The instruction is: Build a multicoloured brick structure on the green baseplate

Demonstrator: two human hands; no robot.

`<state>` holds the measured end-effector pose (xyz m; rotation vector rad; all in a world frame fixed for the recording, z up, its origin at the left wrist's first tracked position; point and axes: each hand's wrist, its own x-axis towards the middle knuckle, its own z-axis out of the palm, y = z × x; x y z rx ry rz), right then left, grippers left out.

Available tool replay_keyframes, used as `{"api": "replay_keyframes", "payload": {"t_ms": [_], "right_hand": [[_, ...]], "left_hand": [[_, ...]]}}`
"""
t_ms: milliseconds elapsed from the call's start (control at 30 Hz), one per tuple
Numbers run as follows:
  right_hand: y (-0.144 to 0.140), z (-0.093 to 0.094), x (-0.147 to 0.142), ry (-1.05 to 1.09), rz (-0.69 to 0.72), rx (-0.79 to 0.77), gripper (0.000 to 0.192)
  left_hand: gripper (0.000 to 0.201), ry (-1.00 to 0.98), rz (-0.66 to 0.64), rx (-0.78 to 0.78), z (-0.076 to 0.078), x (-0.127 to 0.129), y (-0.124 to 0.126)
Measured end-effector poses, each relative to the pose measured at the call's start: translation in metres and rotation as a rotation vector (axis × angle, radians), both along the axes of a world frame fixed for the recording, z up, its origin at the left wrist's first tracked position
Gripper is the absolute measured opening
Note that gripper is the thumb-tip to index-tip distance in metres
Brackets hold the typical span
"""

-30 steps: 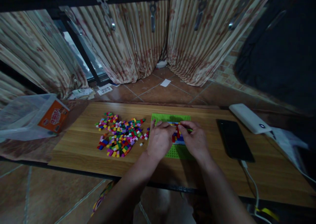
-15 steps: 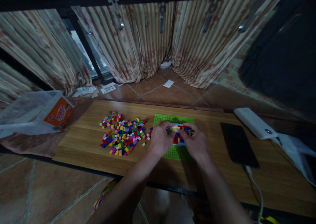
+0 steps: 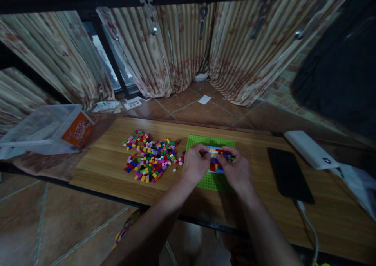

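Observation:
A structure of toy building bricks (image 3: 216, 166), in red, blue, white, yellow and pale blue, sits on a green studded baseplate (image 3: 210, 182). My left hand (image 3: 196, 162) is closed at its left side, thumb and fingers bent against the bricks. From the right, my right hand (image 3: 237, 167) is closed on the structure too, with its thumb pressed toward the middle. My fingers cover part of the structure; whether a single loose brick is between them is too small to tell. A pile of loose bricks (image 3: 155, 156) lies left of the baseplate.
The wooden board (image 3: 100, 156) carries all this. To the right lie a black phone (image 3: 289, 174) with a white cable and a white power bank (image 3: 310, 150). A clear plastic bin (image 3: 44, 129) with an orange label stands at the far left. Striped curtains (image 3: 173, 51) hang behind.
The whole view has shifted slightly, so things appear a little farther right. Both hands stay at the brick structure, with only small finger movement.

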<state>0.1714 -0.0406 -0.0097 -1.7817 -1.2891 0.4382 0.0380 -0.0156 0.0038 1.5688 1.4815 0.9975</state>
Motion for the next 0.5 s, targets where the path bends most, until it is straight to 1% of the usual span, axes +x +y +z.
{"api": "replay_keyframes", "payload": {"t_ms": [167,333,433,500], "right_hand": [[0.002,-0.001,0.0,0.003,-0.003,0.024,0.035],[0.002,-0.003,0.003,0.005,0.012,-0.014,0.037],[0.002,-0.004,0.009,0.065,0.021,-0.018,0.039],[0.001,-0.002,0.015,0.118,-0.02,0.013,0.039]], "left_hand": [[0.008,-0.014,0.017,0.007,-0.002,0.001,0.002],[0.009,-0.051,0.003,-0.005,-0.004,0.001,0.0],[0.011,-0.124,-0.012,0.027,-0.002,-0.006,-0.001],[0.011,-0.217,0.008,0.066,0.002,-0.017,0.002]]}}
